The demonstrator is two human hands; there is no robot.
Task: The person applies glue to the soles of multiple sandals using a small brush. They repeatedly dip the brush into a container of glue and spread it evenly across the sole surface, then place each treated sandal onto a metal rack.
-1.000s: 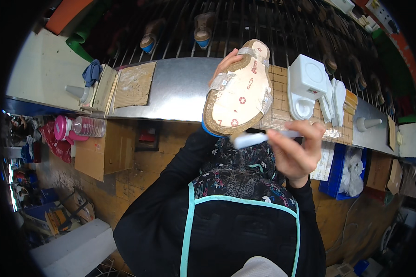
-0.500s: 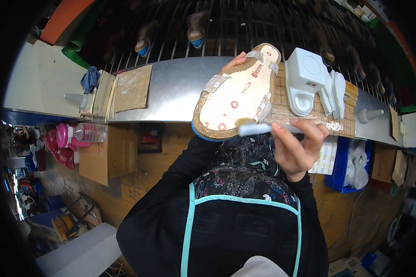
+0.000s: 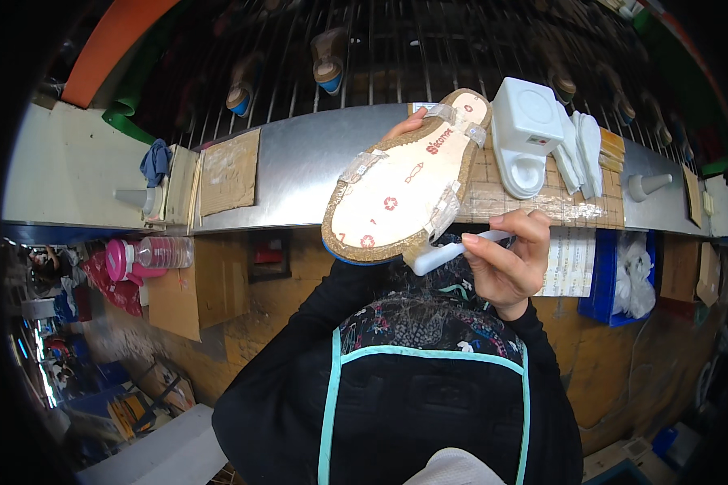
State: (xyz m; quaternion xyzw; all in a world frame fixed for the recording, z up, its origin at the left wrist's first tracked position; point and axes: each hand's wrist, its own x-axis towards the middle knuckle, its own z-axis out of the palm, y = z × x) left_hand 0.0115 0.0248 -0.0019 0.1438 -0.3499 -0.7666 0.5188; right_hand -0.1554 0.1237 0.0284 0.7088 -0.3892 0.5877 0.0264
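A sandal footbed [image 3: 400,182] with a pale underside, red printed marks, a brown cork-like rim and a blue edge is tilted toward me, its wide end near. Clear-taped strap ends are folded over its sides. My left hand [image 3: 408,124] holds it from behind; only some fingers show past its far left side. In my right hand [image 3: 510,263], thumb and fingers pinch the white handle of a brush [image 3: 445,255]. The brush tip is at the rim near the wide end, on the right, and the bristles are mostly hidden there.
A white glue dispenser bottle [image 3: 528,121] and folded white cloths [image 3: 582,153] stand on taped cardboard [image 3: 566,206] on the metal bench [image 3: 291,162]. Behind is a roller rack with several shoe forms [image 3: 328,69]. A grey cone [image 3: 647,186] and a blue bin [image 3: 594,311] are at the right.
The footbed has shifted a little left and toward me. The brush has moved from the underside's face to the rim, its handle now tilted up to the right.
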